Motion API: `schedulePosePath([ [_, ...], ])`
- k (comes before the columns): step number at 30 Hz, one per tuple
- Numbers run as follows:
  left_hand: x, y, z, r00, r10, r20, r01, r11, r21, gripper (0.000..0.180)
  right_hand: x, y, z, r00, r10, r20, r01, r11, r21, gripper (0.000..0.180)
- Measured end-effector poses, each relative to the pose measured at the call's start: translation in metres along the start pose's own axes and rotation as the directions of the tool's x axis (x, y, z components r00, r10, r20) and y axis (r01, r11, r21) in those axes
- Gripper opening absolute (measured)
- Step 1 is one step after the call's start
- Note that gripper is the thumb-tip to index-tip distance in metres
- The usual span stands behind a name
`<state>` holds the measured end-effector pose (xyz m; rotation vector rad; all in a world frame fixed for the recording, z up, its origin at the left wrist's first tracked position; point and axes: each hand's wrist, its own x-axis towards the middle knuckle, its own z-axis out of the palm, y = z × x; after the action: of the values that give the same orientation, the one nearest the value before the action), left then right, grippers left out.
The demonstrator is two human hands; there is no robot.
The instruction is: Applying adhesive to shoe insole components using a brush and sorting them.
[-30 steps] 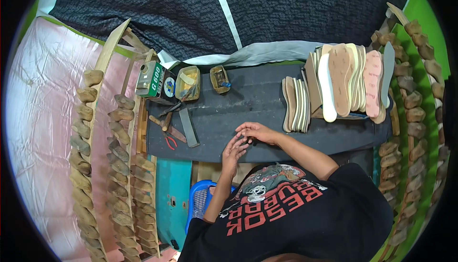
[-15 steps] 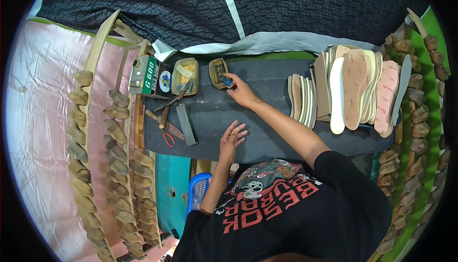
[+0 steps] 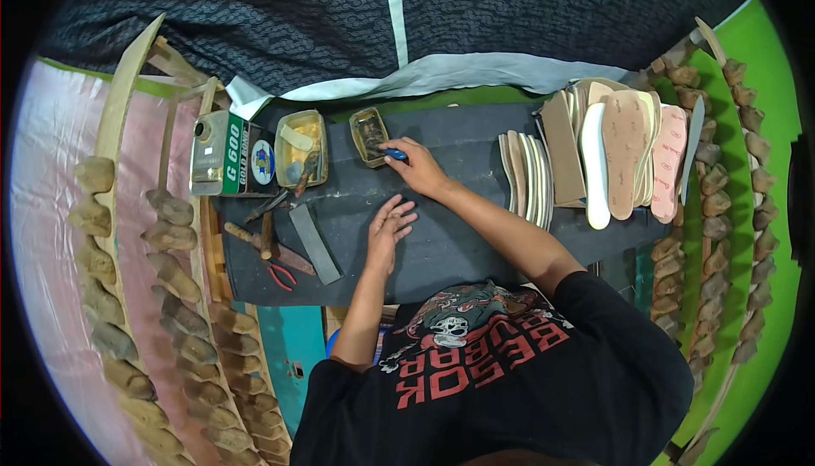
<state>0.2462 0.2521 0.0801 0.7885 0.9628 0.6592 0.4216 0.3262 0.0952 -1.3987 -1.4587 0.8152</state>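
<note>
My right hand (image 3: 418, 167) is closed on a small blue pen-like object (image 3: 396, 154) at the near right edge of an open tan box (image 3: 357, 137). Dark bits lie inside that box, too small to name. Below it, my left hand (image 3: 390, 227) hovers over or rests on the dark worktable (image 3: 441, 254), fingers spread and holding nothing. To the left stands a second open container (image 3: 286, 177), yellowish, with a pale flat piece and a brush-like tool in it. A grey rectangular block (image 3: 315, 245) lies left of my left hand.
Red-handled pliers (image 3: 281, 277) and wooden-handled tools (image 3: 266, 237) lie at the table's left. Behind them stands a green and black metal can (image 3: 225, 154). Stacked insoles (image 3: 624, 156) fill the right side. Racks of wooden shoe lasts (image 3: 174, 275) flank the table.
The view has shifted, so the table sits further left. My right hand has drawn slightly right of the tan box, turning the blue object. My left hand has come a little nearer to the box.
</note>
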Motion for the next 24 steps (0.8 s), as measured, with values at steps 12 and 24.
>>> schedulePosePath([
  [12, 0.012, 0.013, 0.000, 1.000, 0.024, 0.004, -0.024, 0.999, 0.032, 0.039, -0.019, 0.005, -0.018, 0.996, 0.057, 0.064, -0.068, 0.980, 0.186, 0.033],
  [24, 0.053, -0.030, 0.154, 0.943, -0.100, 0.317, -0.004, 0.950, 0.311, 0.039, -0.151, 0.028, -0.143, 0.794, -0.022, -0.607, -0.258, 0.892, -0.370, 0.039],
])
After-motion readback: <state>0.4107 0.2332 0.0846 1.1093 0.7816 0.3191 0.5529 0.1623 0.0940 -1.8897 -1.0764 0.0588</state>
